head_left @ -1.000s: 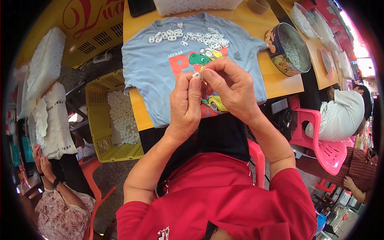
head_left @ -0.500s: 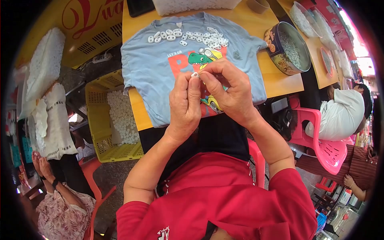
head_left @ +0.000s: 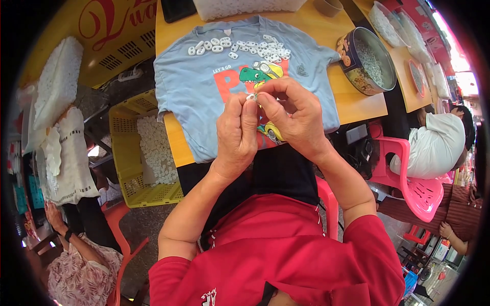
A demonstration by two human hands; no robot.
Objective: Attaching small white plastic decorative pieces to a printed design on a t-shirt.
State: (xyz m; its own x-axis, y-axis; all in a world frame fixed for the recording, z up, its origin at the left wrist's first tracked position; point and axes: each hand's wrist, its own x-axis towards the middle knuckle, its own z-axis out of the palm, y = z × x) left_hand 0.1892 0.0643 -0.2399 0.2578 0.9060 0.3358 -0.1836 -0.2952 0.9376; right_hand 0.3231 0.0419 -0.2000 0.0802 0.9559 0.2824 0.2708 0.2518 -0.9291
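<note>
Over the blue T-shirt (head_left: 194,102), my two hands meet at the fingertips. My left hand (head_left: 236,127) pinches a small white plastic piece (head_left: 250,97) with a hole in it. Thumb and forefinger of my right hand (head_left: 293,115) are closed at the piece's right side, on a tiny greyish bit too small to name. Beyond my hands, a row of larger white two-holed ovals (head_left: 217,46) lies on the shirt. Smaller white pieces (head_left: 273,52) are heaped to their right. A little pile of tiny metal parts (head_left: 302,70) rests near the printed dinosaur (head_left: 255,75).
A round tin (head_left: 347,58) of small metal parts stands at the right on the wooden table (head_left: 357,108). Left of the table is a yellow crate (head_left: 127,153) with white pieces. A clear bin (head_left: 245,6) stands at the far edge. Other people sit at both sides.
The white piece has tilted slightly in my left fingers, and a greyish bit now shows at my right fingertips. At the left, another person's hands have come down a little.
</note>
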